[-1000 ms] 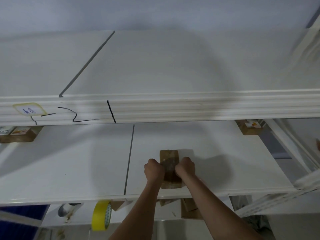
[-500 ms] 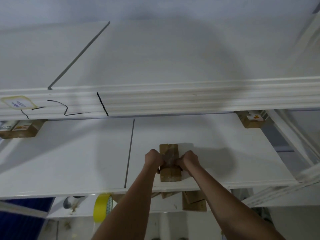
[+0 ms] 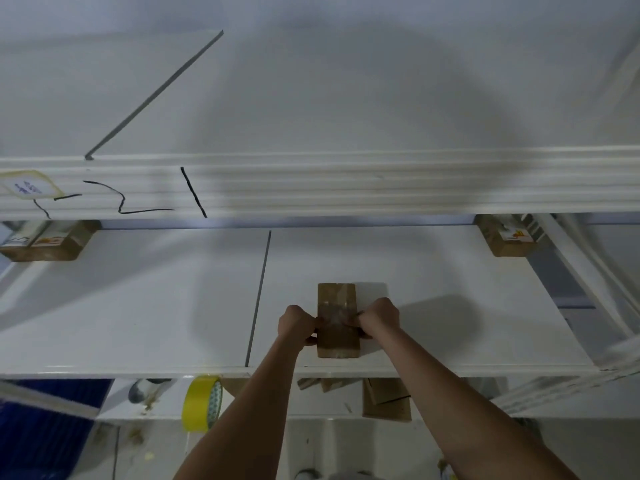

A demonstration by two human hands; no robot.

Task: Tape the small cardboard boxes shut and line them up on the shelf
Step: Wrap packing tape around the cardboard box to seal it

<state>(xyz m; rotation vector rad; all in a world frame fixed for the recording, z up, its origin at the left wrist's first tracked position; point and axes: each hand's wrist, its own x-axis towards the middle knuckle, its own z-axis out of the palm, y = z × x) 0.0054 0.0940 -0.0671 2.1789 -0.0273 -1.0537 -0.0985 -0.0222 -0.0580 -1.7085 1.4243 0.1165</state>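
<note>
White shelf [image 3: 138, 317] across the middle of the frame, a taped cardboard box [image 3: 337, 320] near its front edge at centre.
My left hand [image 3: 297, 323] and right hand [image 3: 378, 317] had their fingers curled against the box's two sides, thumbs pressing its taped top. Other boxes [image 3: 506, 237] sat far back at the left and right edges; a yellow tape roll [image 3: 202, 403] stood below, lower left.

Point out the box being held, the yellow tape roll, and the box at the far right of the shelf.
held cardboard box [image 3: 336, 299], head view, on its bare top above the hands.
yellow tape roll [image 3: 200, 403], head view, on its outer yellow band.
far-right box [image 3: 506, 241], head view, on its top face.
</note>
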